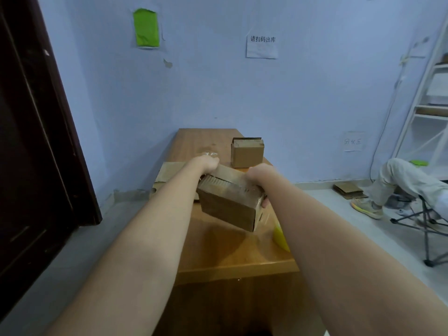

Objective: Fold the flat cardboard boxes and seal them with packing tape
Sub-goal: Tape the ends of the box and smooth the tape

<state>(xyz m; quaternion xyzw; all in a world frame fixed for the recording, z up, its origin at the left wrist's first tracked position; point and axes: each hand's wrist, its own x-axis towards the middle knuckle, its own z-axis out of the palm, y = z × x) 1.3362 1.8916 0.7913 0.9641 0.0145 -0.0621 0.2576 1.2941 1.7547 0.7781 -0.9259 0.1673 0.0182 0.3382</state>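
Cardboard box [228, 207] | both hands grip | wall notice [262, 46] "请扫码出库"

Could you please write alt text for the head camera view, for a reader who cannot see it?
A person's left hand and right hand hold a tilted brown cardboard box above a long wooden table. A second small cardboard box stands farther back, and flat cardboard sheets lie at the table's left edge.
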